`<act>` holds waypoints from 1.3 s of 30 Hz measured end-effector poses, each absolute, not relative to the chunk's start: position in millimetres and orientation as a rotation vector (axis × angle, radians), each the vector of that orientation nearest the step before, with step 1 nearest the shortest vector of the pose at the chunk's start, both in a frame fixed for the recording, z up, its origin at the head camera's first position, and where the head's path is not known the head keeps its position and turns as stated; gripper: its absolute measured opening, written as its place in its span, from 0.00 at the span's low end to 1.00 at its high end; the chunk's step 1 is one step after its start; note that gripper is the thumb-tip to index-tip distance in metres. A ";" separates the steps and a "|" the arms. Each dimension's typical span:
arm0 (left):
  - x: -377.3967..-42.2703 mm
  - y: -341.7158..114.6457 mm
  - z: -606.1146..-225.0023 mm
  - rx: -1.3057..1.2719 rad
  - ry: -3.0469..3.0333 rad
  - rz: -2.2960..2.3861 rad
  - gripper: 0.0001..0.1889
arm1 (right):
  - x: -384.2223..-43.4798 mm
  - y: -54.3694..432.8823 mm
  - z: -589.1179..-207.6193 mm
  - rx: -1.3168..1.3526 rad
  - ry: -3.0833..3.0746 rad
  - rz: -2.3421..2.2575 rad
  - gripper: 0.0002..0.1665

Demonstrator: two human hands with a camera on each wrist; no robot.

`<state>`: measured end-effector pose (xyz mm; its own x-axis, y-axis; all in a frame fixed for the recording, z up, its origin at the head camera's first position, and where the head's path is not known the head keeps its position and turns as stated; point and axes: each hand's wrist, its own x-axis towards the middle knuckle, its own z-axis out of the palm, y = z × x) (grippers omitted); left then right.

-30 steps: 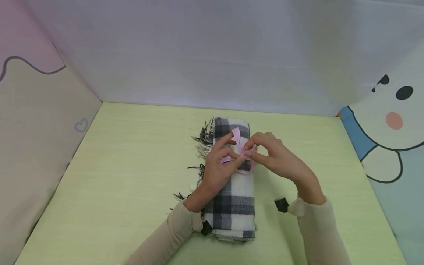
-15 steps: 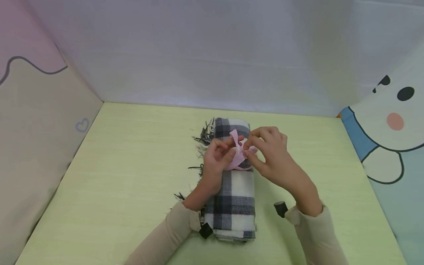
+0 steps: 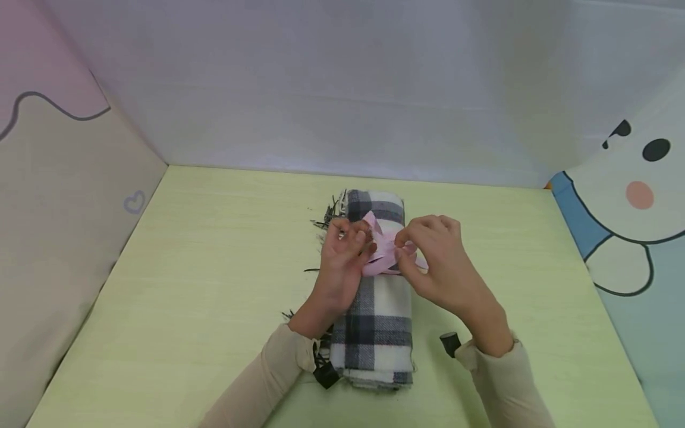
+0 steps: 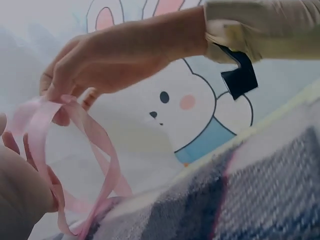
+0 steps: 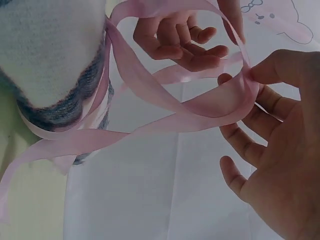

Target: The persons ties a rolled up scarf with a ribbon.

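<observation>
A folded plaid scarf [image 3: 374,315] with fringe lies lengthwise on the table, a pink ribbon [image 3: 382,261] wrapped round its far half. My right hand [image 3: 441,261] pinches the ribbon between thumb and fingertips above the scarf. In the right wrist view, the pinched ribbon [image 5: 215,105] forms a raised loop, and a loose tail hangs down beside the scarf. My left hand [image 3: 342,261] is at the ribbon's left side, palm turned up and fingers loosely bent. The left wrist view has the ribbon [image 4: 37,130] passing across the left fingers; no clear pinch shows there.
The pale yellow-green table [image 3: 230,255] extends on both sides of the scarf. A whitish wall [image 3: 342,107] stands behind it, with printed cartoon panels at left and right. A small black camera block [image 3: 451,343] hangs at the right cuff, another black block [image 3: 325,375] at the left.
My left hand has left the pinch point, drawn back left and rolled palm up. The right hand still pinches the ribbon, its wrist a little lower. The upper ribbon end has shifted left.
</observation>
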<state>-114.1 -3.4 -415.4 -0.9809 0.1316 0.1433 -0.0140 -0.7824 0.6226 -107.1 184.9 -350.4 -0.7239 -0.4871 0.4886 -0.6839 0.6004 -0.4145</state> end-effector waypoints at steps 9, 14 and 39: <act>-118.0 -9.5 -413.2 0.455 1.574 2.773 0.16 | -106.1 184.8 -348.9 0.978 -2.495 0.774 0.04; -126.8 -15.7 -413.1 0.755 2.622 2.167 0.21 | -107.1 186.0 -342.6 1.008 -2.522 0.686 0.04; -150.0 -114.1 -374.4 0.944 2.610 1.415 0.09 | -102.8 185.8 -343.4 0.995 -2.383 0.469 0.05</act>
